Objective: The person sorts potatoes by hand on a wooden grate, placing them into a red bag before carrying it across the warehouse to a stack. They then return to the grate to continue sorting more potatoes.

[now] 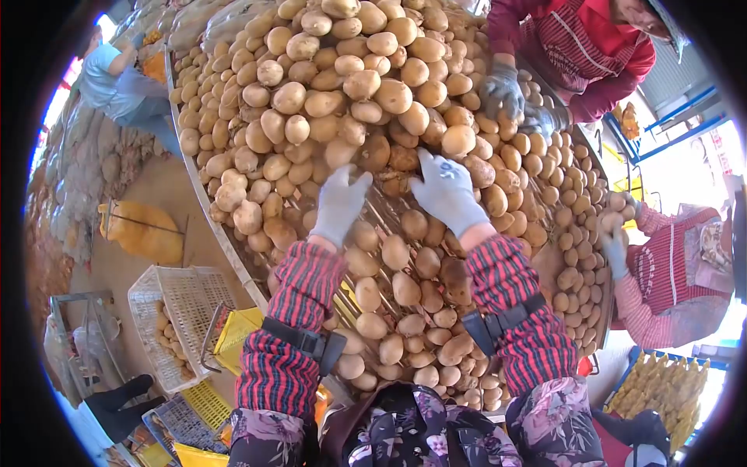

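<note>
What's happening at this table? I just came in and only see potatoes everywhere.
A person in grey gloves has both hands, left hand and right hand, laid flat against a big heap of potatoes on a long sorting table. Two co-workers in red striped aprons, one opposite and one at the right, handle potatoes too. A white crate stands below.

The potatoes (pixel 366 101) are tan to brown, rounded and dusty, heaped in a long mound that rises toward twelve o'clock and thins to a single layer near six. The left hand (pixel 339 204) and right hand (pixel 449 191), both in grey gloves, rest palm down on them at the centre. A darker potato (pixel 455 280) lies at five o'clock, possibly soil-stained.
</note>
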